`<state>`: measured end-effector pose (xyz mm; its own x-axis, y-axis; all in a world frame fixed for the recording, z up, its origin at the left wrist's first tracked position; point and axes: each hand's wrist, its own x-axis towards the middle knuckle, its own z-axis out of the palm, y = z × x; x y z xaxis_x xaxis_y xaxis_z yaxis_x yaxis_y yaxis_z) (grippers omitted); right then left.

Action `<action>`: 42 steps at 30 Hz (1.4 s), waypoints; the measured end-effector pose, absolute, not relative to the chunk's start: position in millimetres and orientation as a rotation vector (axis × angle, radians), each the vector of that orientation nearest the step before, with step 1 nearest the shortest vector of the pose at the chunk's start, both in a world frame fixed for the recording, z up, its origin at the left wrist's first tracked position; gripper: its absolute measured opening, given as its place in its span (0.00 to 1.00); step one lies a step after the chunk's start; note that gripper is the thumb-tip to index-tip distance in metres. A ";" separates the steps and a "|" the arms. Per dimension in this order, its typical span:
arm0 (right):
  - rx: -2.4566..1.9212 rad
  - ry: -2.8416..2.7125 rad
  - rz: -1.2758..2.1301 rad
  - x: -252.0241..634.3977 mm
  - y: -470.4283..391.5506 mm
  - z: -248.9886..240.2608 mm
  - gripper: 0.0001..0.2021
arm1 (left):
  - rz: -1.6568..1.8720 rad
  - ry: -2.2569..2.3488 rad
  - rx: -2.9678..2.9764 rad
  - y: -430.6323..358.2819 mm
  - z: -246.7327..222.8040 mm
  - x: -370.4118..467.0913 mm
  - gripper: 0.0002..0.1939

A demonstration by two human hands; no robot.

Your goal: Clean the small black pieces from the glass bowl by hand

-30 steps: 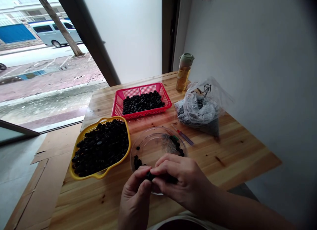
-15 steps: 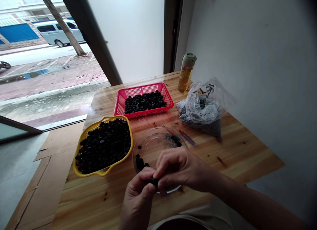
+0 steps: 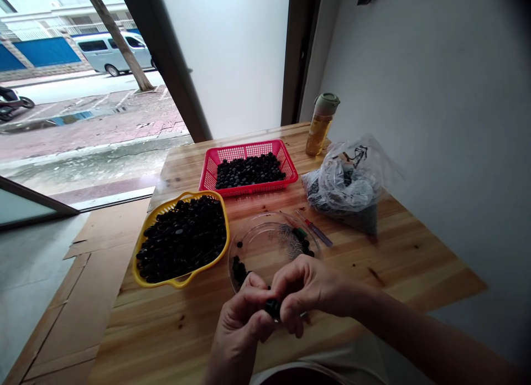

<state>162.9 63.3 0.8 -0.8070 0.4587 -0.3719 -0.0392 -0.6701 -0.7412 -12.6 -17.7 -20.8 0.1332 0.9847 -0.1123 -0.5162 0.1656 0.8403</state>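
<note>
Between my two hands is a small round black part [image 3: 272, 307], gripped at its edges by fingertips. My left hand [image 3: 244, 316] pinches it from the left with thumb and forefinger. From the right, my right hand [image 3: 309, 291] is closed on its other side; whether those fingers also hold something smaller cannot be made out. Just beyond and partly beneath the hands lies a clear round plastic tray [image 3: 259, 222]. Inside it are black pieces [image 3: 239, 271] along the left, thin metal pins or springs [image 3: 290, 240], and a green piece [image 3: 299, 233] at the right.
A yellow basket [image 3: 227, 230] heaped with black parts stands at left. Behind is a red basket [image 3: 249, 191] of black pieces. On the right are a screwdriver [image 3: 318, 233], a clear plastic bag [image 3: 352, 191] of dark parts and a bottle [image 3: 321, 128]. All sit on a wooden table [image 3: 398, 263].
The whole view has shifted, so everything appears slightly farther right. Both hands still grip the black part; the right fingers have shifted a little, showing more of it.
</note>
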 end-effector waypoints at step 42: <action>-1.253 -1.775 0.834 120.8 279.1 56.3 0.16 | 1.246 1.627 2.039 6.2 15.6 -90.3 0.09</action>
